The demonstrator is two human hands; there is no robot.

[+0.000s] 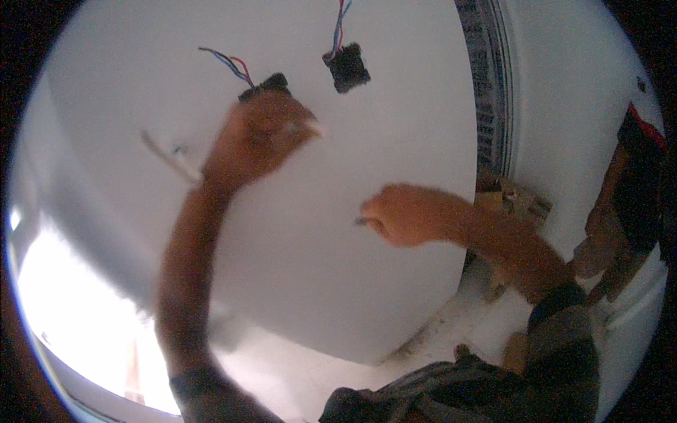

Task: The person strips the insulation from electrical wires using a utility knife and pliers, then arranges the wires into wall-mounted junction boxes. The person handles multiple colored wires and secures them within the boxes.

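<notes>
My left hand is raised against the white wall, just below a dark wall box that it partly covers. Its fingers are closed round a small whitish thing, too blurred to name. Black, blue and red wires stick out of that box. Lower and to the right, my right hand is closed, with the tip of a small dark thing poking out of it; its kind does not show. A second dark wall box with red and blue wires is up to the right.
A pale, blurred strip slants beside my left wrist. To the right, a window with bars edges the wall, with a cardboard box below. Another person stands at the far right. Bright light glares at lower left.
</notes>
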